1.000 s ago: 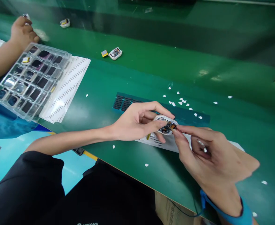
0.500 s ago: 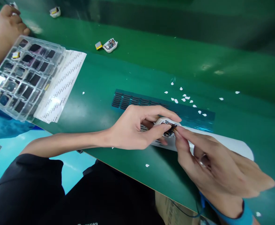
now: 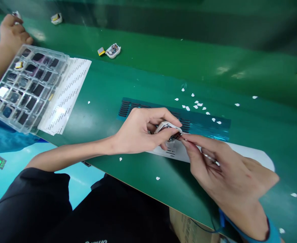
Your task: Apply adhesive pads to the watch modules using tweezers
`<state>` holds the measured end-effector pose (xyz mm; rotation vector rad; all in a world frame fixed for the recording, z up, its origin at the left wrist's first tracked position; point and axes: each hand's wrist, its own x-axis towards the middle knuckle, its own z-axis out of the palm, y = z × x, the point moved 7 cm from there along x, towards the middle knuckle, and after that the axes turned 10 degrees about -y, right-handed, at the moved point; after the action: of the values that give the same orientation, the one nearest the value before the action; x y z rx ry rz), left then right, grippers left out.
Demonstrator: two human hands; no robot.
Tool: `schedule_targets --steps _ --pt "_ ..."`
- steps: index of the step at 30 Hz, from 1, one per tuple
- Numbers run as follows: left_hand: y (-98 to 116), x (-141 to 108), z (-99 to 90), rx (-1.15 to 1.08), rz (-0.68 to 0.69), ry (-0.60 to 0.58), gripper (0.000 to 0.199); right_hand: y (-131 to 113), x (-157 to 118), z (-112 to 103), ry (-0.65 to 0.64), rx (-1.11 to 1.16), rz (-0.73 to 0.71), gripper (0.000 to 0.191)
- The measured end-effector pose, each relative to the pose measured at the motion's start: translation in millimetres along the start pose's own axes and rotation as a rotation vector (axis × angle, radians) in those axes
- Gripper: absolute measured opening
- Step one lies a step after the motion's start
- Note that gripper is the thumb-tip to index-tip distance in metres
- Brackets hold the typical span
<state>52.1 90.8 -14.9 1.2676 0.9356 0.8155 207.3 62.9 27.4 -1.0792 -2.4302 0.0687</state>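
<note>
A small white device housing (image 3: 166, 125) with dark parts inside is held between the thumb and fingers of my left hand (image 3: 147, 133). My right hand (image 3: 219, 165) is closed, its thumb and index fingertip pinched at the right edge of the housing. What lies between those fingertips is too small to make out. Beneath the hands lies a white printed sheet (image 3: 251, 156), and behind them a blue film strip (image 3: 206, 126) bearing rows of dark pieces.
On the green table (image 3: 100, 111), a clear compartment tray (image 3: 59, 55) sits at left beside white label sheets (image 3: 75, 79). Another person's hand (image 3: 13, 33) is behind it. An open housing (image 3: 113, 50) and a yellow-edged battery (image 3: 101, 51) lie farther back. White tabs are scattered at right.
Both hands and the housing have shifted slightly left. The view has moved a little, and more of the printed sheet shows below the housing.
</note>
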Motion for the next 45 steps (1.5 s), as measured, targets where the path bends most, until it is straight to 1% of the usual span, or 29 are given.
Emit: schedule_targets --steps 2,5,7,11,13,15,17,19,21,23,26,28,31,34,37,39,41,43,45 --pt "1 0 1.9 -0.020 -0.003 -0.024 0.008 3 0 -2 -0.012 0.055 0.011 0.038" --pt "0 1 9.7 -0.098 -0.044 -0.137 0.007 6 1 -3 -0.005 0.126 0.035 0.036" --pt "-2 1 13.7 -0.174 -0.100 -0.197 0.007 7 2 -4 0.012 0.144 0.027 0.041" --pt "-4 0 16.9 -0.293 -0.170 -0.248 0.012 7 -4 -4 0.004 0.104 -0.055 0.056" --pt "-5 0 17.6 -0.315 -0.187 -0.259 0.017 7 -10 -3 -0.019 0.037 -0.105 0.060" --pt "-5 0 17.5 -0.319 -0.204 -0.261 0.020 7 -14 -2 -0.039 -0.040 -0.138 0.060" --pt "-4 0 16.2 -0.313 -0.211 -0.250 0.019 11 -14 -3 -0.029 -0.097 -0.097 0.059" --pt "-2 0 13.3 -0.289 -0.209 -0.224 0.013 16 -9 -7 0.016 -0.122 -0.003 0.060" --pt "0 0 11.3 -0.259 -0.209 -0.212 0.009 18 -5 -10 0.056 -0.125 0.033 0.062" --pt "1 0 11.2 -0.243 -0.217 -0.221 0.009 14 -3 -9 0.040 -0.113 -0.030 0.064" --pt "0 -1 12.6 -0.261 -0.223 -0.229 0.007 9 -10 -4 -0.028 -0.104 -0.151 0.065" --pt "0 -1 12.4 -0.262 -0.196 -0.207 0.009 10 -16 -3 -0.043 -0.110 -0.171 0.063" --pt "1 -2 12.4 -0.213 -0.136 -0.174 0.014 12 -19 -3 -0.038 -0.107 -0.151 0.061" --pt "-1 -4 11.4 -0.097 -0.102 -0.121 0.014 8 -18 -2 -0.018 -0.067 -0.174 0.057" --pt "-1 -6 11.5 0.035 -0.034 -0.078 0.014 3 -17 3 -0.032 -0.014 -0.171 0.054" --pt "0 -8 14.3 0.075 0.010 -0.085 0.013 1 -17 6 -0.023 0.019 -0.152 0.059" --pt "1 -10 16.5 0.103 0.045 -0.086 0.012 -2 -18 6 0.017 0.041 -0.144 0.066" --pt "5 -13 17.3 0.145 0.094 -0.068 0.012 -4 -19 6 0.051 0.055 -0.136 0.071" --pt "8 -16 17.4 0.191 0.151 -0.037 0.013 -5 -20 7 0.054 0.064 -0.119 0.071"
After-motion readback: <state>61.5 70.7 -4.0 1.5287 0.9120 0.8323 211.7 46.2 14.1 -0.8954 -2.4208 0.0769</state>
